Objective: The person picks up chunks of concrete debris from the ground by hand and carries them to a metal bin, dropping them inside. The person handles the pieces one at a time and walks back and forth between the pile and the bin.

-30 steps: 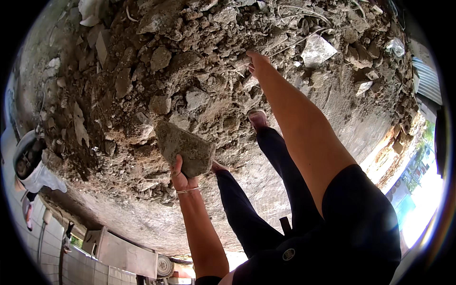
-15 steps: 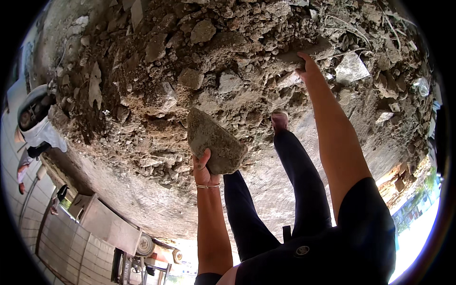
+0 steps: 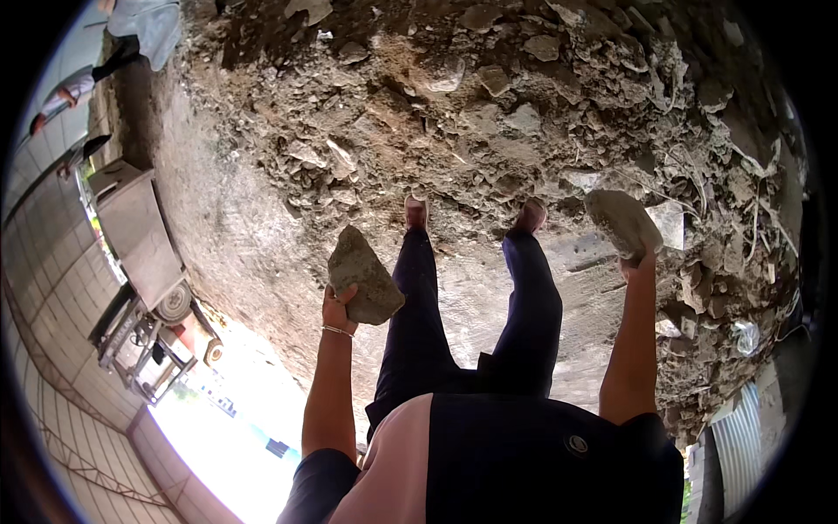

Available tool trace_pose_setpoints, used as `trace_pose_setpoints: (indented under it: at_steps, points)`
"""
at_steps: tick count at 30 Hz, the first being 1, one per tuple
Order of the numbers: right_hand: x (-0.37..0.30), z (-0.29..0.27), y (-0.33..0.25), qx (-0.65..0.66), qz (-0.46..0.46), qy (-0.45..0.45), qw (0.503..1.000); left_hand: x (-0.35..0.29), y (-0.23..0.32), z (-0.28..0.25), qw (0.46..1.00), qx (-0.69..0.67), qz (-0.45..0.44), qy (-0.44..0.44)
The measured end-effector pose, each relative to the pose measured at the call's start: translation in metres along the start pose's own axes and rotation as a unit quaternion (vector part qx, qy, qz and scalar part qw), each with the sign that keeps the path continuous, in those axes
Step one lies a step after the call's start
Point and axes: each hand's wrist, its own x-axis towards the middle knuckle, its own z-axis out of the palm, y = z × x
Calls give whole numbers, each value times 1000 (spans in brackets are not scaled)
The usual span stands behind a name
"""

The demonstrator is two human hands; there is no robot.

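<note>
My left hand [image 3: 339, 309] is closed on the edge of a roughly triangular grey stone slab [image 3: 365, 278], with the thumb lying on its face. The slab hangs beside my left leg, off the ground. Out to the right, my right hand [image 3: 638, 264] grips an oblong, flattish grey stone [image 3: 621, 224] by its near end. That stone is also raised, and most of my right fingers are hidden by it. Behind it lies a pale angular chunk [image 3: 671, 224] on the rubble.
Broken rubble [image 3: 489, 131] covers the ground ahead and to the right, with thin roots or wires among it. A crumpled clear plastic piece [image 3: 746, 337] lies far right. At left stand a wheeled cart [image 3: 140, 231] and another person [image 3: 70, 92].
My right hand has lifted the oblong stone from the rubble. My left hand still holds the triangular slab. The view has shifted, and both my feet now show.
</note>
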Motion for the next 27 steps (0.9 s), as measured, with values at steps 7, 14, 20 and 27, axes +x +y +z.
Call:
trace_pose_setpoints:
  at_steps: [7,14,20,27]
  points:
    - [-37,-77,7,-24,9,-41,999,-101,-5,-135,976,-214,-4,46]
    - [-100,-128,58,-174,-101,-35,979,-92,-25,-190,960,-272,27,53]
    - [-198,-115,166,-204,-123,-34,971,-54,-58,-283,926,-376,23,4]
    - [-311,-53,363,-269,-110,-50,955,-90,-28,-476,868,-493,30,44]
